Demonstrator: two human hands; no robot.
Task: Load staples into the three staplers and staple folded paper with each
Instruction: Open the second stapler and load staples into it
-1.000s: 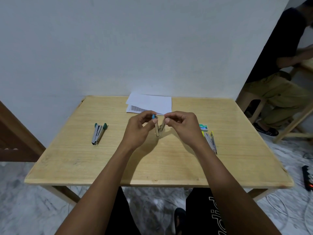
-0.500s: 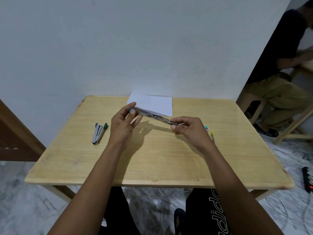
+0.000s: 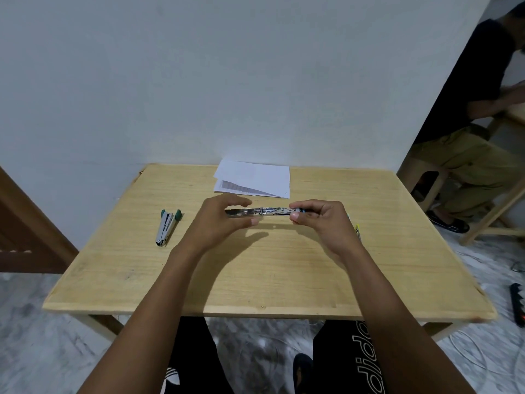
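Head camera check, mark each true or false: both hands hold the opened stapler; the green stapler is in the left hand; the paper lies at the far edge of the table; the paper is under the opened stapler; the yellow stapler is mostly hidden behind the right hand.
1. Both hands hold the opened stapler. True: the left hand has one end and the right hand the other, with the stapler swung out flat.
2. The green stapler is in the left hand. False: it lies on the table, left of that hand.
3. The paper lies at the far edge. True.
4. The paper is under the opened stapler. False: it lies beyond it.
5. The yellow stapler is mostly hidden behind the right hand. True.
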